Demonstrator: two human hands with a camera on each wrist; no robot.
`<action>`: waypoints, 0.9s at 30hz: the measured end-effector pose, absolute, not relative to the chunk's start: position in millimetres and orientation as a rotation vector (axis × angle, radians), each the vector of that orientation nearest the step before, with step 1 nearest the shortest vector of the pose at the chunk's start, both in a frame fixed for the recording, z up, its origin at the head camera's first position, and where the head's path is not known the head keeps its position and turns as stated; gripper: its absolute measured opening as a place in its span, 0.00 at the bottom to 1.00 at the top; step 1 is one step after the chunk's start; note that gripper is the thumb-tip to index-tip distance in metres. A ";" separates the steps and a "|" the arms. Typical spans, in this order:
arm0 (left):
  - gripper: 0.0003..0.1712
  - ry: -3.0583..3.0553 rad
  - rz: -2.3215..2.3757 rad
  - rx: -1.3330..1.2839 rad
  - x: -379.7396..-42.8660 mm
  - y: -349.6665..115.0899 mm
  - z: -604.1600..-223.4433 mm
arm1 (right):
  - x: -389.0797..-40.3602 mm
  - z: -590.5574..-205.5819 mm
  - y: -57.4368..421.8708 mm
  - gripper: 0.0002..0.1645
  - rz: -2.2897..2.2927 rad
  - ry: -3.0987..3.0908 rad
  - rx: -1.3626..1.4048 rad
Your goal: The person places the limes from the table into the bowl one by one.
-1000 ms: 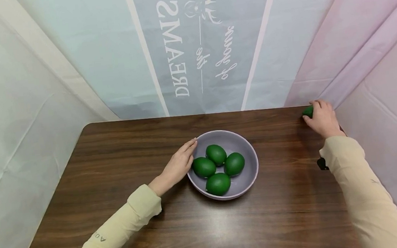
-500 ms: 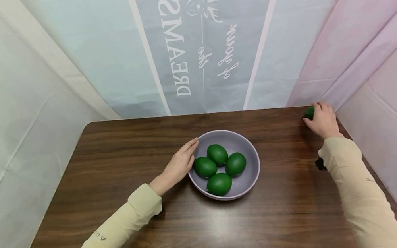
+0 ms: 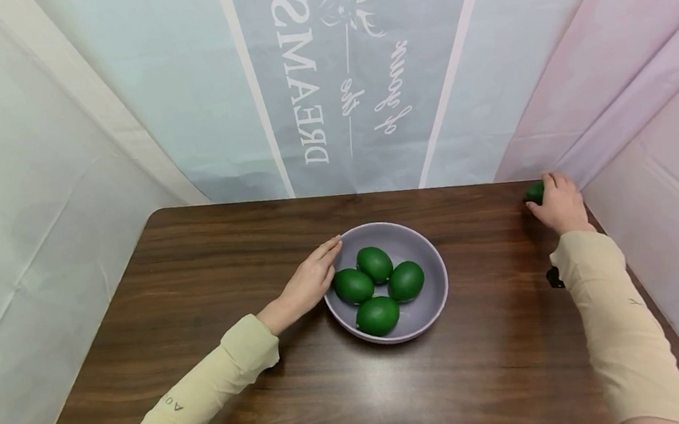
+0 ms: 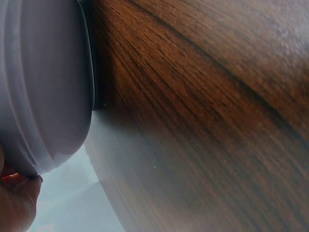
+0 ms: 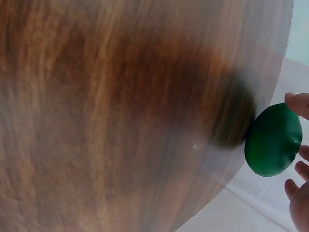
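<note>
In the head view a grey-purple bowl (image 3: 419, 310) stands mid-table, holding several smooth dark green avocados (image 3: 378, 316). My left hand (image 3: 306, 280) lies along the bowl's left side, its fingers fairly straight and touching the rim. A fingertip shows against the bowl's wall (image 4: 48, 92) in the left wrist view. At the far right corner of the table, my right hand (image 3: 562, 203) grips another avocado (image 3: 534, 191), partly hidden by the hand. The right wrist view shows this avocado (image 5: 271, 140) with fingertips around it, near the table's edge.
The brown wood-grain table (image 3: 209, 265) ends at a printed cloth backdrop (image 3: 365, 100) behind. Pale cloth walls stand at left (image 3: 34, 166) and right (image 3: 677, 207). A small black object (image 3: 554, 278) shows by the right sleeve.
The whole head view shifts slightly, moving the scene a little to the right. Both hands keep nearly the same places, the left at the bowl and the right at the avocado.
</note>
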State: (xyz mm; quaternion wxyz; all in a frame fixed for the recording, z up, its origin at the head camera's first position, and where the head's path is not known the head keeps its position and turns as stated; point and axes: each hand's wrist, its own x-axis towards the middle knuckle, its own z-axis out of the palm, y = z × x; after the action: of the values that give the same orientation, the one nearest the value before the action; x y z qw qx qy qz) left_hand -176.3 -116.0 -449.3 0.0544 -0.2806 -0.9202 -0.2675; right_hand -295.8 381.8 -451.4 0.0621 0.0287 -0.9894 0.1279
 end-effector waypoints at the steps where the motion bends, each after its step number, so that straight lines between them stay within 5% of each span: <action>1: 0.25 -2.793 -0.813 -0.855 -176.3 -115.9 -449.7 | -296.0 -451.8 382.7 0.41 0.380 -3.005 0.094; 27: 0.24 -2.738 -0.790 -0.875 -177.0 -115.7 -451.7 | -291.7 -453.9 391.6 0.38 0.381 -3.233 -0.013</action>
State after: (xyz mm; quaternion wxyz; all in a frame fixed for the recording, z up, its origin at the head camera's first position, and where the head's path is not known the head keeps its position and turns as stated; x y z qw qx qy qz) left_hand -177.0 -115.7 -451.7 0.0803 -0.2924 -0.9156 -0.2640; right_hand -291.7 391.6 -453.9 -0.0568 -0.0041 -0.9915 0.1169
